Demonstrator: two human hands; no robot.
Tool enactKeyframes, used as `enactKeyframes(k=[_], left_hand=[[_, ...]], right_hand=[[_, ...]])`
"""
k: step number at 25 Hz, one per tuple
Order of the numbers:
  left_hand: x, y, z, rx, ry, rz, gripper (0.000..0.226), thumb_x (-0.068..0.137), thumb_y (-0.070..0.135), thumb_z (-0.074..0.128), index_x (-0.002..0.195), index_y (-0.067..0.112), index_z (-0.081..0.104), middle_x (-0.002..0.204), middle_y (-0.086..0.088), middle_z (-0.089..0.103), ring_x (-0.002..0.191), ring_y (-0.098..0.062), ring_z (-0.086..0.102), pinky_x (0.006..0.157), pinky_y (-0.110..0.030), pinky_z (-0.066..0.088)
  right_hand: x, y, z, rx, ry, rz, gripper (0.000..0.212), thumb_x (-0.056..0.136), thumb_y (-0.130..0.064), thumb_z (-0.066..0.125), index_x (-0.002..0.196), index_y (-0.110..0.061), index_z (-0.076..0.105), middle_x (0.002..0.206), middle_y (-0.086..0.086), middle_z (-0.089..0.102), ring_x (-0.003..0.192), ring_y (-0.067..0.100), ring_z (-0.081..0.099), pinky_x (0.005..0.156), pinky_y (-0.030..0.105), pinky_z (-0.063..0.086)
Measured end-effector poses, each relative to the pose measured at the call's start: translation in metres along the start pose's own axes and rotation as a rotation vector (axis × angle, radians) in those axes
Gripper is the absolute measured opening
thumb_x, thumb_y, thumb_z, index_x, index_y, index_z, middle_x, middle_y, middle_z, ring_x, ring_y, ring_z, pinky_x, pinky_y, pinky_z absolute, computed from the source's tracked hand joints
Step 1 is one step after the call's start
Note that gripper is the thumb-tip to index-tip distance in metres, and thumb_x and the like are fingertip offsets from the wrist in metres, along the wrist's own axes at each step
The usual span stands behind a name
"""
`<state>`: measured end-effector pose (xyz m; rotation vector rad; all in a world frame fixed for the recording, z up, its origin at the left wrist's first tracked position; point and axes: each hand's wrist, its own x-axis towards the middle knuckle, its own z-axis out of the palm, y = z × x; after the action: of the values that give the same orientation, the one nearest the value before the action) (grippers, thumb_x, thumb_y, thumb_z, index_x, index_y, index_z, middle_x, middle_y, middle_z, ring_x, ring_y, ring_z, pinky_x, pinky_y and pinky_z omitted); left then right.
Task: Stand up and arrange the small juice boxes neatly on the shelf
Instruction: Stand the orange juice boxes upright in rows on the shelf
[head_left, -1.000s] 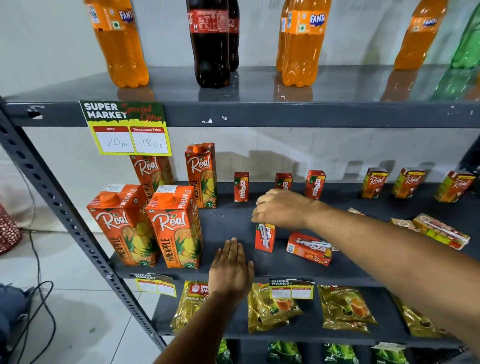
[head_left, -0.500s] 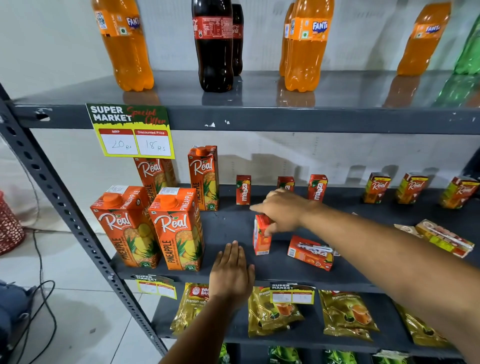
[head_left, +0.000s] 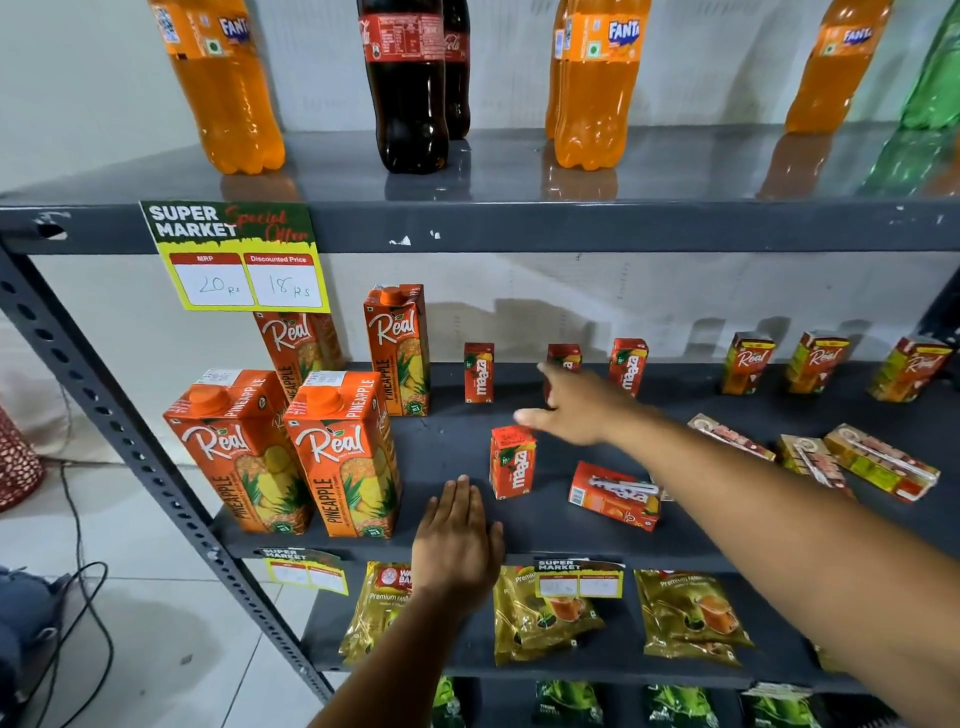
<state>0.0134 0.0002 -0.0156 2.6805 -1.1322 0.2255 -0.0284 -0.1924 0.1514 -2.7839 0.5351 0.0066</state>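
A small red Maaza box (head_left: 512, 461) stands upright mid-shelf. My right hand (head_left: 579, 410) hovers just behind and above it, fingers apart, holding nothing. Another red Maaza box (head_left: 614, 494) lies flat to the right. Three small Maaza boxes stand along the back: one on the left (head_left: 478, 372), one partly hidden by my hand (head_left: 563, 356), one to the right (head_left: 628, 366). Small Real boxes (head_left: 746, 362) stand at the back right; others (head_left: 881, 461) lie flat. My left hand (head_left: 458, 540) rests flat on the dark shelf's front edge (head_left: 571, 545).
Tall Real pineapple cartons (head_left: 343, 452) stand at the shelf's left. Soda bottles (head_left: 410, 88) line the upper shelf, which carries a price tag (head_left: 236, 257). Tea pouches (head_left: 540, 613) lie on the shelf below. Cables cross the floor at the left.
My right hand stood the fallen Maaza box upright, let it go and lifted back toward the rear row. The left hand stayed on the shelf edge.
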Motion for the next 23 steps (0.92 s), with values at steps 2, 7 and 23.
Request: enactKeyframes(k=[2, 7, 23], left_hand=[[0.001, -0.001, 0.002, 0.01, 0.005, -0.007, 0.063, 0.096, 0.045, 0.023, 0.145, 0.006, 0.026, 0.156, -0.014, 0.024, 0.144, -0.025, 0.018, 0.116, -0.038, 0.012], [0.001, 0.0, 0.007, 0.021, 0.014, -0.019, 0.063, 0.095, 0.045, 0.023, 0.145, 0.006, 0.028, 0.156, -0.013, 0.025, 0.144, -0.024, 0.02, 0.116, -0.037, 0.012], [-0.001, 0.001, 0.002, -0.01, 0.002, -0.02, 0.064, 0.095, 0.046, 0.025, 0.144, 0.005, 0.03, 0.154, -0.014, 0.029, 0.142, -0.026, 0.023, 0.116, -0.039, 0.015]], right_hand=[[-0.017, 0.04, -0.008, 0.147, 0.015, 0.053, 0.084, 0.078, -0.054, 0.067, 0.145, -0.016, 0.033, 0.126, 0.007, 0.06, 0.108, 0.024, 0.06, 0.085, 0.034, 0.047], [-0.07, 0.113, 0.024, 0.019, -0.205, 0.276, 0.091, 0.065, -0.05, 0.08, 0.141, -0.018, 0.041, 0.133, -0.001, 0.058, 0.114, 0.02, 0.057, 0.089, 0.031, 0.047], [-0.041, 0.087, 0.003, -0.289, -0.077, -0.119, 0.053, 0.07, -0.013, 0.071, 0.116, -0.035, 0.058, 0.118, -0.008, 0.051, 0.1, 0.021, 0.055, 0.076, 0.039, 0.048]])
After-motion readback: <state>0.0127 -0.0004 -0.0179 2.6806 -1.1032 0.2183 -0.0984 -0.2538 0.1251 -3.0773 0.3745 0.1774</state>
